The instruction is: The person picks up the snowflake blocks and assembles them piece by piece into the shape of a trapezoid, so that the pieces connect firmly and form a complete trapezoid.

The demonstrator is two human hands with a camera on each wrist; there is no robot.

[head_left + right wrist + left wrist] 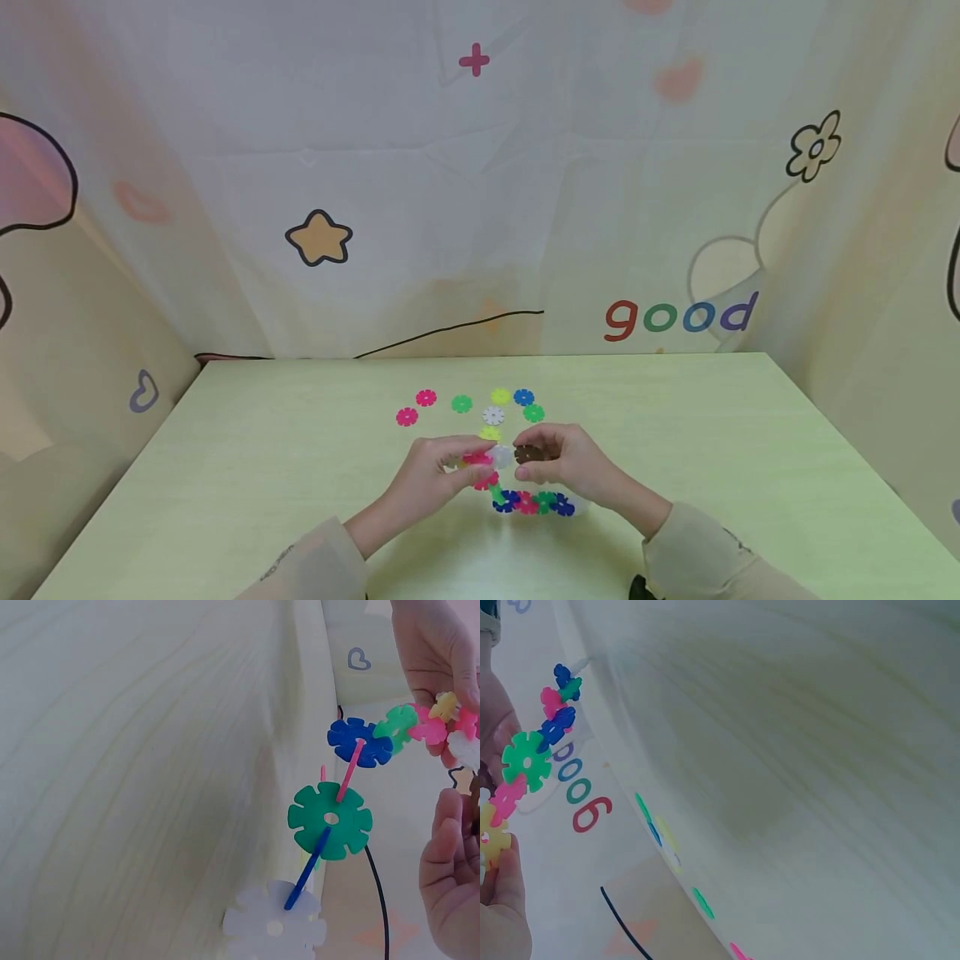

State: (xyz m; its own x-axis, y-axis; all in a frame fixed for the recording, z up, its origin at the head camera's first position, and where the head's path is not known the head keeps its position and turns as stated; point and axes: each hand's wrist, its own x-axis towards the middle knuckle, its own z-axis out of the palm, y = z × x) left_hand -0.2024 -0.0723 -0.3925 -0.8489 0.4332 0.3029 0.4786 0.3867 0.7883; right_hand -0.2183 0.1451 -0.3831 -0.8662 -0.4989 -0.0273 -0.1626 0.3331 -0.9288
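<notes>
We extend both forearms inward from either side of the chain of discs (527, 502), each sleeve (705, 550) ending near the wrist. Our left hand (431, 471) is at the left of the chain's upper end and pinches it — thumb below, fingers above. Our right hand (577, 462) is to the right of that end, fingers bent above and thumb below, pinching a brown disc (530, 453). The two sets of fingertips face each other — apart, on opposite sides of the chain's end.
</notes>
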